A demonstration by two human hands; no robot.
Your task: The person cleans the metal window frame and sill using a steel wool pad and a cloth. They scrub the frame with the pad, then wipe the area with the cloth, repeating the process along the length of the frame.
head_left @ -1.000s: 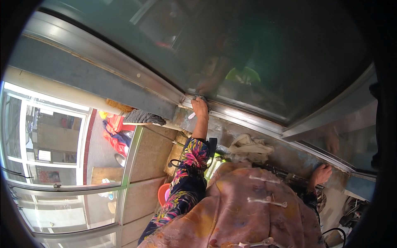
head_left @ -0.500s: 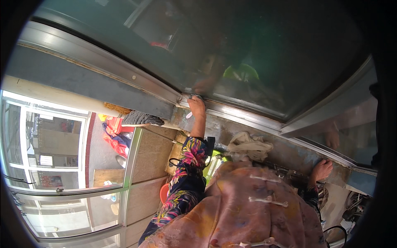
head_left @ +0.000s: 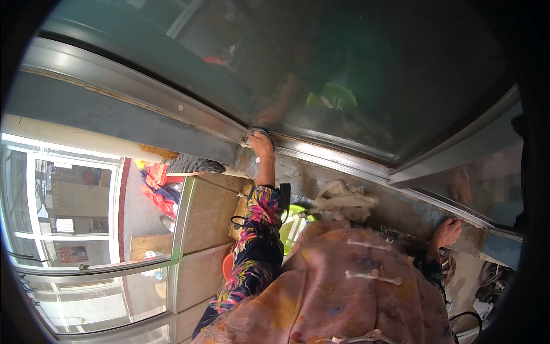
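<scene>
My left hand [head_left: 261,145] is closed over a small dark grey wad [head_left: 260,131], pressing it at the metal window track [head_left: 321,152] by the corner of the frame. The fingers mostly cover the wad, so its exact kind is unclear. A large dark glass pane [head_left: 366,74] rises from the track and reflects my arm. Off to the right, my right hand [head_left: 446,233] rests on the worn sill [head_left: 401,207] with its fingers extended, and nothing shows in it. Between the hands lies a crumpled off-white cloth [head_left: 346,199] on the sill.
A lime-green basin [head_left: 291,229] and an orange-red container [head_left: 227,266] sit below on the left. A grey mop head [head_left: 196,164] lies beside the sill's left end. White-framed windows [head_left: 117,200] stand farther left; dark cluttered items [head_left: 494,281] are at lower right.
My left hand has slid a little to the left along the track with the wad, toward the frame's corner. My right hand stays on the sill.
</scene>
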